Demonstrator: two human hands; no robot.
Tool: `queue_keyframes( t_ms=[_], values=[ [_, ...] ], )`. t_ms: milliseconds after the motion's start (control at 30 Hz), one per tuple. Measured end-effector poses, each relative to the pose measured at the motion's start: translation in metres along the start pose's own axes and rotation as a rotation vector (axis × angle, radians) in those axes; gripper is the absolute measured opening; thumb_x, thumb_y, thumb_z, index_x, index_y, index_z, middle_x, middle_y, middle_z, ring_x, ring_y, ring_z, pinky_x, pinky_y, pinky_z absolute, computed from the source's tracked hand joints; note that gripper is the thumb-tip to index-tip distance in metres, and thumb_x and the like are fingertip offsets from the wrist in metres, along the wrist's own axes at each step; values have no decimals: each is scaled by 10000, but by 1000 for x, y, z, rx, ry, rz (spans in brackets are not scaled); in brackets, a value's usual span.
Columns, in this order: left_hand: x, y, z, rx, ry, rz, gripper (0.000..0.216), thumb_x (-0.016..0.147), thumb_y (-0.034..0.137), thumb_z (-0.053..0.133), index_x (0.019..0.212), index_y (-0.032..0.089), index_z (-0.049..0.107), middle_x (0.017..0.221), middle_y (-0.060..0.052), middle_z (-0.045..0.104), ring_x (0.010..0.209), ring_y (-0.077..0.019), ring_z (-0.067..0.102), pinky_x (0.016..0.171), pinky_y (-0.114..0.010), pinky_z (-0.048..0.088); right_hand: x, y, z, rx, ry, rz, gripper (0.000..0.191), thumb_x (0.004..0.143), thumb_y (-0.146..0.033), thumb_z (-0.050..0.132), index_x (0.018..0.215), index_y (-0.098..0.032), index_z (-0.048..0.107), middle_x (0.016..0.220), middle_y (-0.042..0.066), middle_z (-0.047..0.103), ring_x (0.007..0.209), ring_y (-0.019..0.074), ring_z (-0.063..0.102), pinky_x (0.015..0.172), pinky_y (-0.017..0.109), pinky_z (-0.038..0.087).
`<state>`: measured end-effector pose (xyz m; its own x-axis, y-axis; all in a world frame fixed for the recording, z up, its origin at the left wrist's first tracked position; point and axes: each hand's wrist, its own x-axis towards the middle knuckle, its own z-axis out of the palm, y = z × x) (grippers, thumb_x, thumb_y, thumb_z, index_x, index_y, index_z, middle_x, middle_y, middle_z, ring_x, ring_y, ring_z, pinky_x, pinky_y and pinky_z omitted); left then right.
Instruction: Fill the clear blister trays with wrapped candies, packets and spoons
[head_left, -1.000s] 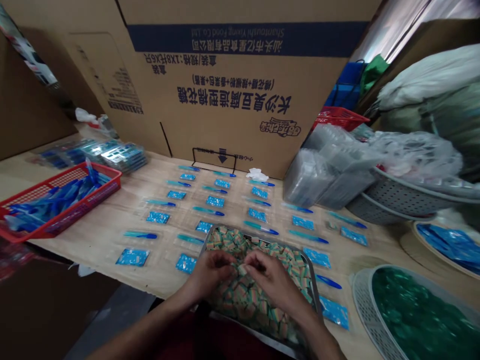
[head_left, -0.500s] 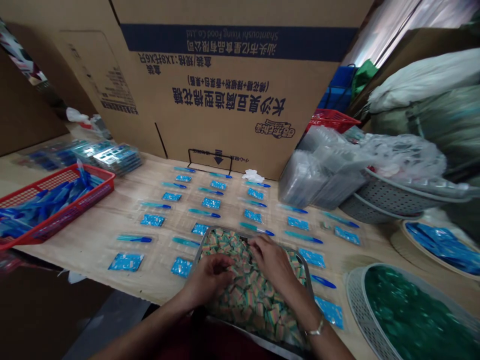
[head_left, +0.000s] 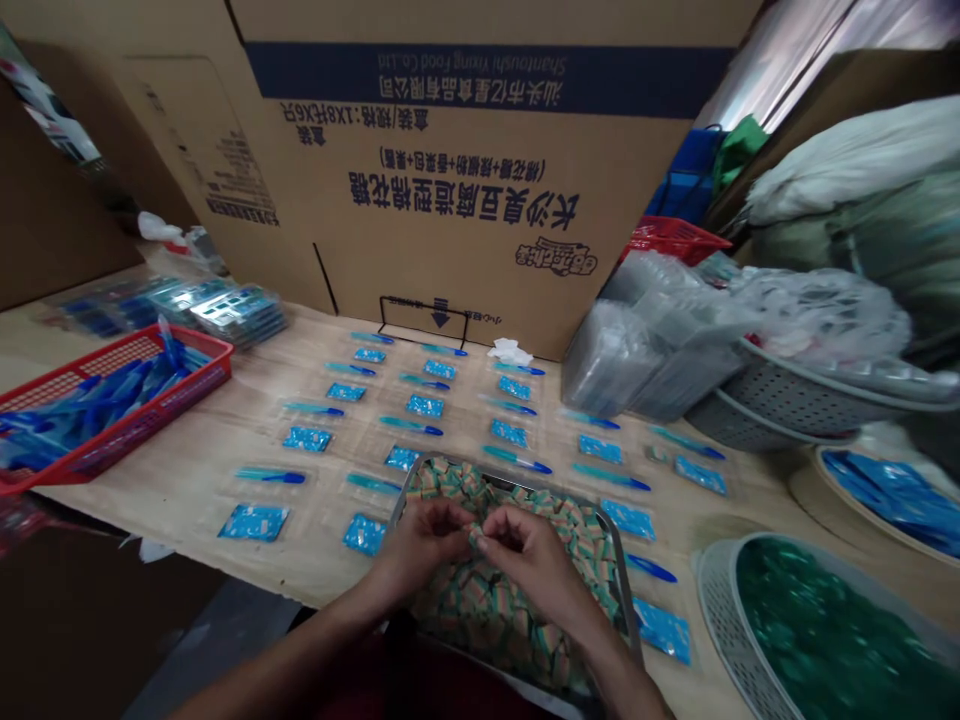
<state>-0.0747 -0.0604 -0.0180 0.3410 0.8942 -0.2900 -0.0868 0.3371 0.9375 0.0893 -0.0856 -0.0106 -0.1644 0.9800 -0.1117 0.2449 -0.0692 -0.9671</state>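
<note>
The tray (head_left: 622, 592) was bare metal with a dull sheen, and the wrapped candies (head_left: 517, 640) in it showed a faintly glossy wrapper. The tabletop (head_left: 180, 515) was pale wood with a smooth, matt finish, and the box (head_left: 465, 250) behind it was matt brown cardboard. The packets (head_left: 253, 522) on the table were clear, glossy plastic, the basket (head_left: 150, 412) at the left was red plastic, and the strainer (head_left: 716, 600) at the right was smooth grey plastic.

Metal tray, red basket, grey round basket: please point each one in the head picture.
Metal tray (head_left: 517, 483), head view, far rim.
Red basket (head_left: 150, 427), head view, front wall.
Grey round basket (head_left: 724, 620), head view, left wall.
</note>
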Motion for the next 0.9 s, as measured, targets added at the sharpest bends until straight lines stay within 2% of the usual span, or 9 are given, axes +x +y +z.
queue_keyframes(
  t_ms=[167, 300, 400, 467, 667, 767, 833, 867, 900],
  values=[
    [-1, -3, -3, -41, -48, -42, 350, 573, 373, 790, 817, 139, 701, 741, -26, 683, 635, -128, 586, 633, -241, 450, 1, 5, 6, -15, 80, 8, 95, 716, -266, 588, 676, -181, 575, 623, -16, 578, 593, 129, 533, 551, 229, 402],
    [1, -9, -5, 52, -21, 40, 323, 552, 299, 795, 814, 140, 695, 767, -42, 697, 724, -176, 618, 695, -277, 471, 0, 4, 7, -138, 138, -19, 28, 709, -193, 589, 730, -183, 603, 702, -1, 608, 627, 136, 557, 573, 231, 423],
    [1, -10, -2, 78, -26, 99, 248, 588, 244, 749, 798, 148, 658, 785, -40, 686, 768, -190, 628, 717, -282, 477, -4, 0, 5, -249, 117, -116, 253, 727, -129, 578, 962, -202, 634, 881, 18, 637, 730, 142, 582, 662, 241, 447],
    [0, -8, 0, 73, -58, 102, 241, 595, 205, 721, 804, 157, 610, 779, -30, 672, 760, -187, 630, 680, -267, 475, -8, -4, 4, -318, 66, -170, 295, 749, -101, 556, 1010, -215, 634, 885, 15, 634, 751, 142, 582, 688, 240, 440],
    [-5, -7, 6, 152, -137, 84, 440, 645, 147, 649, 1051, 191, 486, 674, 25, 627, 603, -140, 577, 531, -219, 407, -19, -12, 1, -400, 29, -224, 215, 717, -69, 548, 850, -213, 637, 789, -10, 609, 733, 128, 556, 667, 223, 406],
    [-6, -5, 8, 159, -138, 98, 503, 648, 170, 658, 1115, 202, 475, 735, 20, 634, 670, -149, 600, 604, -242, 452, -8, -2, -26, -256, 82, -126, 131, 671, -126, 563, 762, -191, 630, 683, -22, 602, 623, 118, 539, 575, 209, 398],
    [-4, -3, 6, 146, -90, 119, 537, 648, 203, 680, 1142, 210, 471, 830, -1, 648, 740, -159, 617, 685, -271, 483, 7, 13, -61, -106, 269, -28, 83, 654, -238, 602, 706, -177, 620, 626, -19, 599, 572, 121, 537, 558, 225, 414],
    [-3, -3, 4, 133, -62, 127, 546, 645, 221, 691, 1145, 211, 472, 868, -12, 650, 764, -164, 620, 709, -284, 492, 15, 21, -80, -65, 422, 22, 135, 625, -295, 635, 679, -174, 614, 612, -15, 601, 569, 128, 541, 567, 239, 423],
    [-1, -3, 2, 119, -39, 130, 550, 637, 236, 702, 1138, 210, 477, 881, -18, 650, 770, -169, 621, 712, -292, 498, 23, 31, -99, -64, 494, 43, 181, 604, -335, 651, 666, -172, 604, 598, -13, 597, 561, 131, 537, 563, 247, 420]
  ],
)
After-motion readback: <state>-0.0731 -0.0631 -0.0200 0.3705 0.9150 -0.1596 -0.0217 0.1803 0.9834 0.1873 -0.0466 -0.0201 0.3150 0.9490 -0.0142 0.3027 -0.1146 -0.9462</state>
